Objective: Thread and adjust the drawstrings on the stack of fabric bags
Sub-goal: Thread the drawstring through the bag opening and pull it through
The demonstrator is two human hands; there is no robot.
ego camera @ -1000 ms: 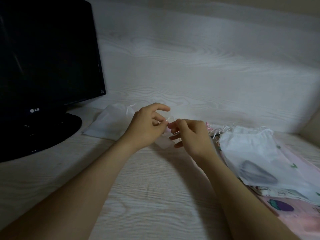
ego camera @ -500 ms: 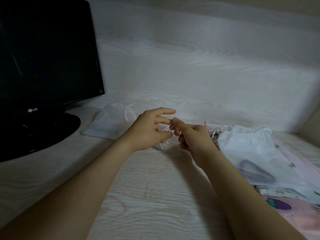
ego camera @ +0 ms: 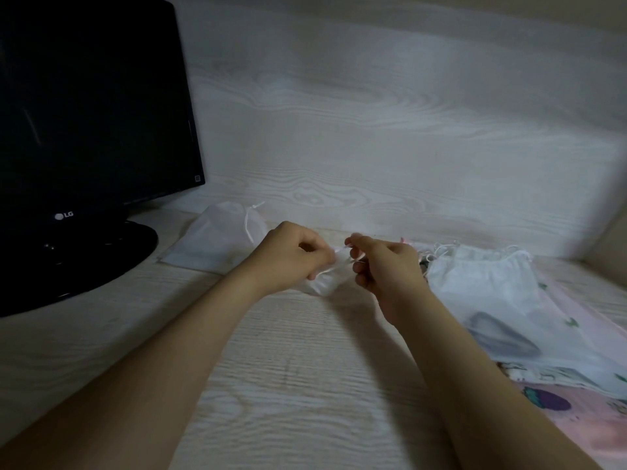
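Your L hand (ego camera: 292,257) grips the small white bag (ego camera: 324,284) nr the back edge of the desk (ego camera: 305,385); R hand (ego camera: 388,268) pinches what's prob. its drawstring (ego camera: 340,250), fingers curled.

One view only — head-worn, looking forward and down. Close over the desk (ego camera: 298,385), facing the wall (ego camera: 373,113).

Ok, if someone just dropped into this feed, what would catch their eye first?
At centre, the left hand grips a small white bag while the right hand pinches its drawstring. A big black monitor fills the left side; a stack of fabric bags lies at right.
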